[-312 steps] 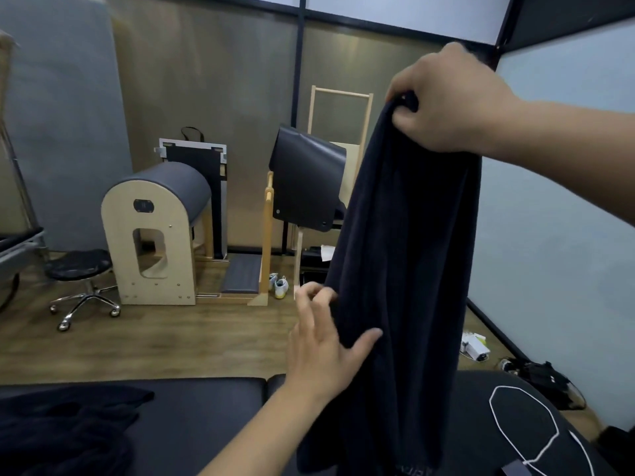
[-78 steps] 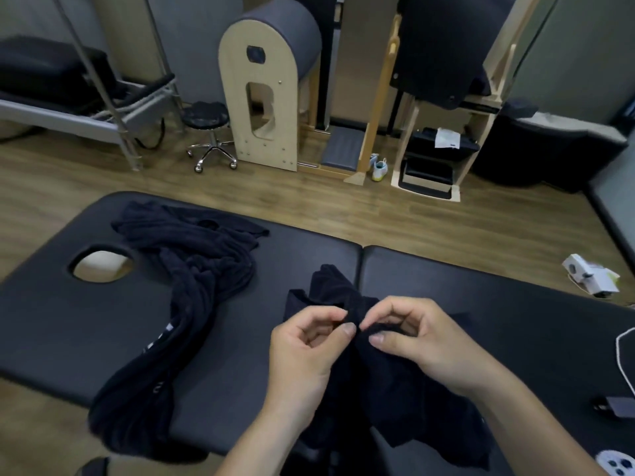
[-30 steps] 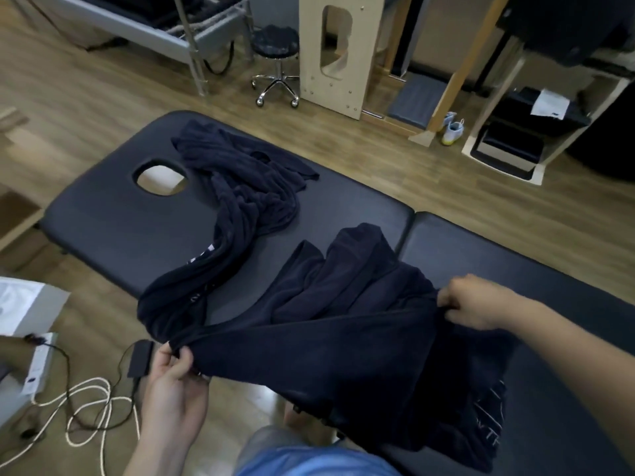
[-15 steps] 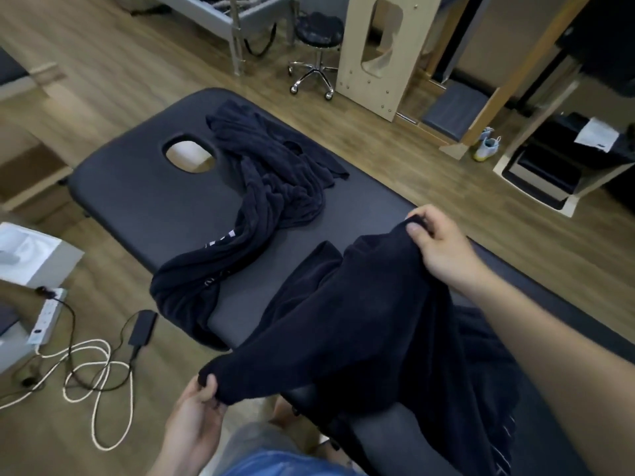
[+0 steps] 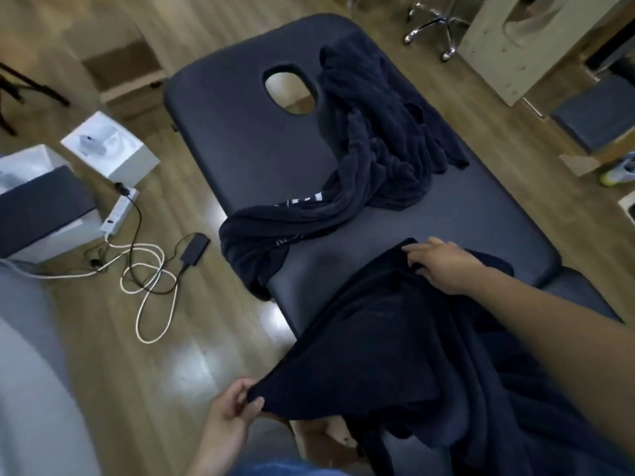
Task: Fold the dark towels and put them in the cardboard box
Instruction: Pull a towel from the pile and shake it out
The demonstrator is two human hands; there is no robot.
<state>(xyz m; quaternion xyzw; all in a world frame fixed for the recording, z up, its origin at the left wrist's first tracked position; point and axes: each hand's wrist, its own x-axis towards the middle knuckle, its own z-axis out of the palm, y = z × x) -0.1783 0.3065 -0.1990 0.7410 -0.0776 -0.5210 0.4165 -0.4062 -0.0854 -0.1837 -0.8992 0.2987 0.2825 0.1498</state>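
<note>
One dark towel (image 5: 395, 338) is held stretched over the near edge of the massage table (image 5: 240, 139). One corner is pinched in the left hand (image 5: 237, 407); the right hand (image 5: 443, 262) is closed on the far corner, on the padding. The spreading step appears in hand; next, the corners should be brought together. A second towel (image 5: 371, 159) lies crumpled beside the face hole. No cardboard box is identifiable; cables (image 5: 147, 269) lie on the floor.

Wood-plank floor (image 5: 113, 341), black massage table (image 5: 247, 139) with face hole; white boxes (image 5: 113, 146), coiled cables (image 5: 147, 280), stool base (image 5: 433, 25)
</note>
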